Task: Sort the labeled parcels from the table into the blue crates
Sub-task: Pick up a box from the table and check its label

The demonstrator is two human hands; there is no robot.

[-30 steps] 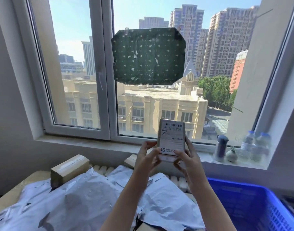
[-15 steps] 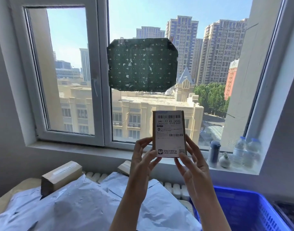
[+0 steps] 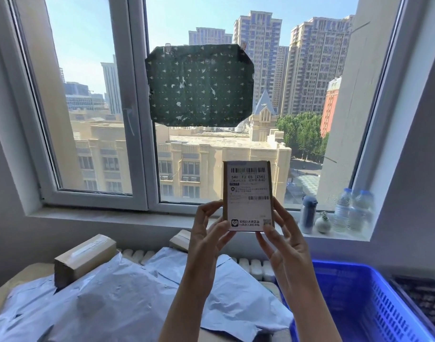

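While held upright in front of the window, one small flat cardboard parcel [image 3: 247, 196] faces the camera with its white printed label, which carries two barcodes. The left hand [image 3: 209, 233] pinches its lower left edge, thumb on the front. The right hand [image 3: 283, 240] pinches the lower right corner, fingers up the right side. The parcel is in the air above the bench [image 3: 16, 282], up and left of one blue crate [image 3: 364, 299], plastic with slotted walls.

On the bench are two tan taped boxes: a long box [image 3: 84, 256] and a smaller box [image 3: 180, 240], mostly hidden. Crinkled pale blue poly mailers [image 3: 117, 292] overlap, at least two, exact count unclear.

The windowsill [image 3: 137, 219] holds two clear plastic bottles [image 3: 342, 211], one dark blue cylindrical flask [image 3: 307, 211] and one small round white vase [image 3: 323, 223]. One dark green dotted sheet [image 3: 199, 85] with clipped corners is on the glass.
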